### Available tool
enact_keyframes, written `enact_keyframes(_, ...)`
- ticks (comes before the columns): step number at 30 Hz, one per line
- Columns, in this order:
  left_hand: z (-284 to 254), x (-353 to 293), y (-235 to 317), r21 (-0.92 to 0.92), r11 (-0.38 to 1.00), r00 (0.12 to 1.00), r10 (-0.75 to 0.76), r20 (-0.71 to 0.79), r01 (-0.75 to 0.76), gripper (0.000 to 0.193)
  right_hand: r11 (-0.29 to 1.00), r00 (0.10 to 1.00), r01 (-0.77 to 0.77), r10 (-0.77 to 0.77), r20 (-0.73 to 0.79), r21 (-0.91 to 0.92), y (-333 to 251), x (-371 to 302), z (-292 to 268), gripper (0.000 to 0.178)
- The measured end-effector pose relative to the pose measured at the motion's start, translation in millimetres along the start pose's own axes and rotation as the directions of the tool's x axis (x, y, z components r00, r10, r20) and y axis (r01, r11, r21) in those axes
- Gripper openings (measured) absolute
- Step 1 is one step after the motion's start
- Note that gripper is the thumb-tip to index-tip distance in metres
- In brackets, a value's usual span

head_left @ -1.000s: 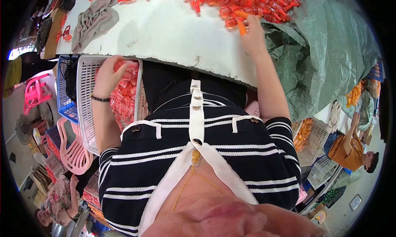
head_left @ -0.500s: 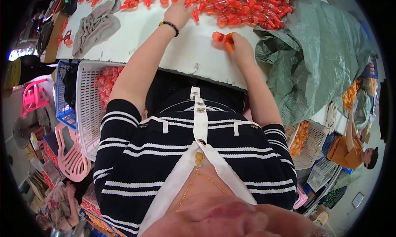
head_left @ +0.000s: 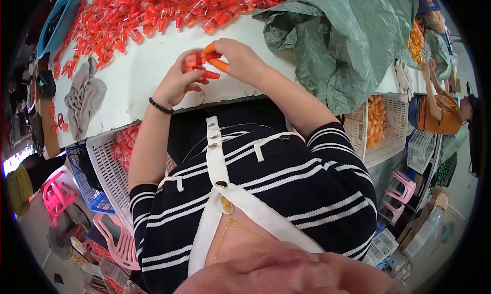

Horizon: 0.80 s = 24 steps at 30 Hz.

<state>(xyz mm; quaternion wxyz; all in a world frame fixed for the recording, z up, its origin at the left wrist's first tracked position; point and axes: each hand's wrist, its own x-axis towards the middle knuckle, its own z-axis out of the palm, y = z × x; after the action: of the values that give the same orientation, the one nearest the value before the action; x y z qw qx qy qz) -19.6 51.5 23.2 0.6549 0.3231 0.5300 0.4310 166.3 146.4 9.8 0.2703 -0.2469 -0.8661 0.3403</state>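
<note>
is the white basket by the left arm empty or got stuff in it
Not empty: red pieces show inside the white basket. How full, I cannot tell; the left forearm and table hide part.

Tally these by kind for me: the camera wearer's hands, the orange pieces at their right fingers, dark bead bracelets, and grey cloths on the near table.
Hands: 2 (left hand, right hand)
Orange pieces: 2
Dark bead bracelet: 1
Grey cloth: 1
Total: 6
</note>
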Motion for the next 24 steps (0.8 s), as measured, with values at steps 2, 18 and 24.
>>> enact_keyframes(2, 1.0, -1.8, -9.8, -0.107, 0.993, 0.994, -0.062, -0.09, 0.053, 0.047, 0.998, 0.996, 0.068, -0.069, 0.052, 0.015, -6.3, -0.2, 0.2, 0.024)
enact_keyframes(18, -20.0, -10.9, -54.6, -0.461, 0.881, 0.918, -0.086, -0.388, -0.112, 0.044, 0.629, 0.938, -0.345, 0.252, -0.237, -0.696, 162.3, -28.5, -134.5, 0.028)
enact_keyframes(24, -10.9, -17.7, -48.0, -0.512, 0.853, 0.912, -0.127, -0.39, -0.1, 0.04, 0.636, 0.913, -0.379, 0.376, -0.16, -0.672, 141.5, -25.1, -127.7, 0.032)
